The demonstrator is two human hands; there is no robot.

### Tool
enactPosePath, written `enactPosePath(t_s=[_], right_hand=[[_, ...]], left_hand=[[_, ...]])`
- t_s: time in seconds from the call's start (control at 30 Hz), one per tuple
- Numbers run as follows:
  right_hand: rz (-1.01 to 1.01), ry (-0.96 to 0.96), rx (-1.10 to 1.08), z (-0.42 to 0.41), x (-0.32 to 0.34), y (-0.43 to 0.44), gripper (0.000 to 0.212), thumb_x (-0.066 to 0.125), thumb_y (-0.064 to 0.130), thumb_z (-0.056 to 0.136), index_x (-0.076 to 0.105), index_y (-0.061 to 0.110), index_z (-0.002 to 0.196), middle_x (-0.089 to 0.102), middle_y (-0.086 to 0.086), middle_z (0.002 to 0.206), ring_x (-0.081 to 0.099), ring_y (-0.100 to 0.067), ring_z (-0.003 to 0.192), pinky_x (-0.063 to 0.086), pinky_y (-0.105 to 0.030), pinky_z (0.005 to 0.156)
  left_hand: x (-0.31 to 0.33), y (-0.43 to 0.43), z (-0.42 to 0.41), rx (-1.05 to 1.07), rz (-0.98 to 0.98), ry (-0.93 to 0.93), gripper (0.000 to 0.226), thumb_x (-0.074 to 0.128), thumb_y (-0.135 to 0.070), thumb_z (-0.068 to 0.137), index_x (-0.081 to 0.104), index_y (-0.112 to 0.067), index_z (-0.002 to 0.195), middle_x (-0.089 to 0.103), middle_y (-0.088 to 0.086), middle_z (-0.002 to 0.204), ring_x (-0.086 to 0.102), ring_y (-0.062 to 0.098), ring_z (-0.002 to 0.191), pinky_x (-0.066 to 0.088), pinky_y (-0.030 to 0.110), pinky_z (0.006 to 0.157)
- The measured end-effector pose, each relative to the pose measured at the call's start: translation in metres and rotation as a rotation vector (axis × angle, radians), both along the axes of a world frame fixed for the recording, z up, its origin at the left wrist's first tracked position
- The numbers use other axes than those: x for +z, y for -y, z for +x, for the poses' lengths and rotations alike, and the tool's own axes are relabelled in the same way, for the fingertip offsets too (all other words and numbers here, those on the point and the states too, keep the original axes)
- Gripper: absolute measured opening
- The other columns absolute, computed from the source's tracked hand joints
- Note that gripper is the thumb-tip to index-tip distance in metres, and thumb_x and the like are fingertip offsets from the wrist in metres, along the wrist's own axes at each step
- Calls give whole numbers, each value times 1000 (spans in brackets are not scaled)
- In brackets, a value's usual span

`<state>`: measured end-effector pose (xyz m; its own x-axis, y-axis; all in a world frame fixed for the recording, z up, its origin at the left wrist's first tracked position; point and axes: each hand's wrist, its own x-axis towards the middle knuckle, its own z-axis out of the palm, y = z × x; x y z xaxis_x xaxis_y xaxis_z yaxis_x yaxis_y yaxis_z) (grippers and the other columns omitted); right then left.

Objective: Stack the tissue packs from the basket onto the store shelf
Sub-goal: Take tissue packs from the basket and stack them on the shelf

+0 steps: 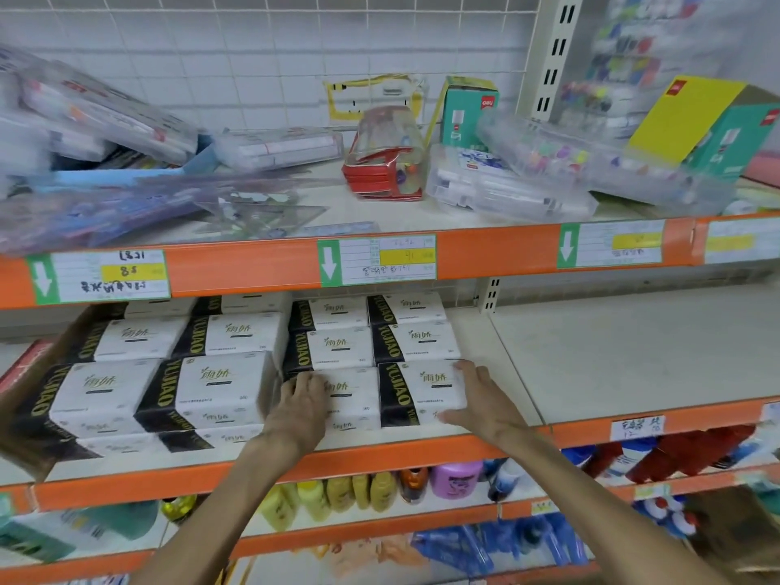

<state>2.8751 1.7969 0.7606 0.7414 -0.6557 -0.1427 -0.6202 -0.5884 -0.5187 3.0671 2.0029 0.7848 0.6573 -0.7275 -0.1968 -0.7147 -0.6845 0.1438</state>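
White tissue packs with black ends fill the left half of the middle shelf in rows. Those at the left are stacked two high. My left hand lies flat on the front pack of the third column, fingers spread. My right hand presses against the right side and top of the front right pack, thumb at its lower front corner. Both front packs sit on the shelf, side by side. The basket is not in view.
The upper shelf carries clear stationery cases, rulers, a red pouch and teal boxes. Below the tissue shelf stand bottles and blue bags. The right half of the middle shelf is bare board.
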Motion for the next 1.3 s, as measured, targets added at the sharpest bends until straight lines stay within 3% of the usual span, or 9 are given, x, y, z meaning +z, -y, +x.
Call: enactPosePath(t_s=[0.23,0.4,0.6,0.77,0.9,1.0,1.1,1.2,1.3], right_hand=[[-43,19,-6,8,-9,-1,85,78,41,74,24,26,138,40,-1,130,47,-19,115,50,-36,83],[-75,10,-1,8,-17,1,84,76,42,76,23,26,139,39,-1,135,46,-19,118,50,-36,81],[-65,22,-17,10,-16,2,83,76,40,76,24,26,139,43,-2,134,47,-22,116,50,-39,80],[-120,-68,-12,13,-1,-6,85,77,40,74,26,21,140,41,-9,136,41,-29,121,38,-44,98],[-224,-75,49,29,13,-25,97,75,49,72,22,12,145,23,-10,150,22,-27,138,22,-43,114],[-304,97,129,51,20,-55,79,64,48,83,29,13,144,29,-7,151,21,-24,141,19,-40,118],[-313,201,123,75,24,-95,57,59,37,86,41,15,135,47,-6,138,37,-23,131,28,-38,112],[-296,267,51,92,13,-143,48,58,26,86,48,12,131,53,-7,131,42,-24,125,32,-38,108],[-396,337,-24,98,-4,-195,27,58,17,87,59,12,113,60,-7,113,51,-28,111,35,-39,97]], left_hand=[[-4,-8,12,-36,-67,-2,46,44,-26,96,32,-12,138,31,6,139,34,31,128,29,41,110],[-13,-22,16,-48,-116,-100,71,56,-35,91,20,-18,150,17,0,153,17,29,139,22,41,116],[-22,-8,8,-38,-120,99,63,57,-16,92,26,-10,147,26,8,150,26,33,134,25,40,114],[-17,-8,3,-35,-104,112,61,58,-17,88,29,-8,141,30,10,144,30,32,132,25,39,113],[-4,-11,-10,-34,-159,40,60,58,-18,86,31,-6,139,30,12,142,30,31,131,23,35,113],[8,-22,-12,-90,-187,-14,60,55,-18,90,27,-6,142,24,13,147,25,31,136,20,35,114],[23,-46,-14,-145,-241,-66,57,50,-14,94,25,-6,144,25,12,147,27,30,137,23,35,112],[29,-88,-15,-277,-287,-133,55,48,-14,95,27,-7,145,31,10,145,33,26,135,30,36,112],[16,-152,-4,-340,-292,-156,51,47,-19,97,30,-12,144,32,6,143,38,22,130,37,36,106]])
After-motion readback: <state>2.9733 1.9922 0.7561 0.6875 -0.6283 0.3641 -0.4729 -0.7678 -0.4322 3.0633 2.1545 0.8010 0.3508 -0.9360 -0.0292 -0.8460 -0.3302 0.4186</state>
